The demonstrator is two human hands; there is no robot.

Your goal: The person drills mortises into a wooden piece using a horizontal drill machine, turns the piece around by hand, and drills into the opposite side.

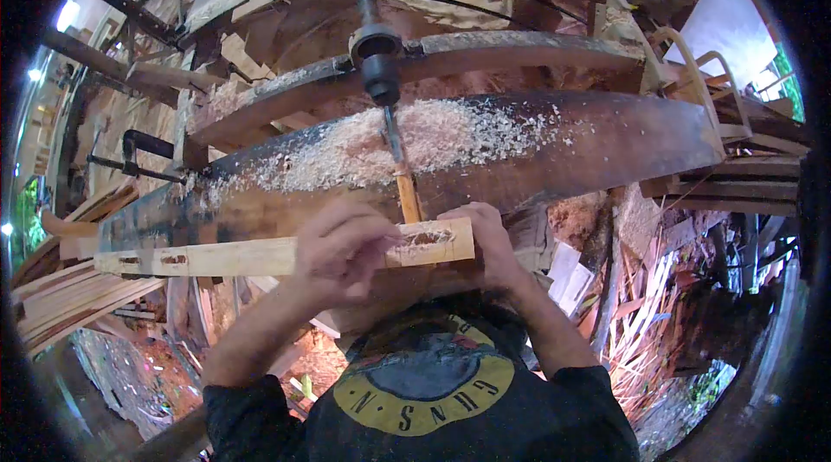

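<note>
timber (229, 259) it was, a long pale bar lying crosswise along the near edge of the dark board (606, 146), rough slots showing near both ends! the right hand (492, 241) had the short end, fingers wrapped firmly around it, a grip that seemed meant to steady the wood close to its slotted part. and the left hand (342, 246), just along from it, was all blur! its fingers were bent over the bar, but whether they gripped or merely brushed it, i couldn't tell. straight ahead, the chuck (378, 77) held a metal bit (393, 135) pointing back toward the person, in line with a narrow orange-brown piece (409, 196) that ran to the bar between the hands. the crosswise lie presumably kept a long side facing that bit. shavings (346, 155) lay heaped around it, thinning out to the right.
</note>
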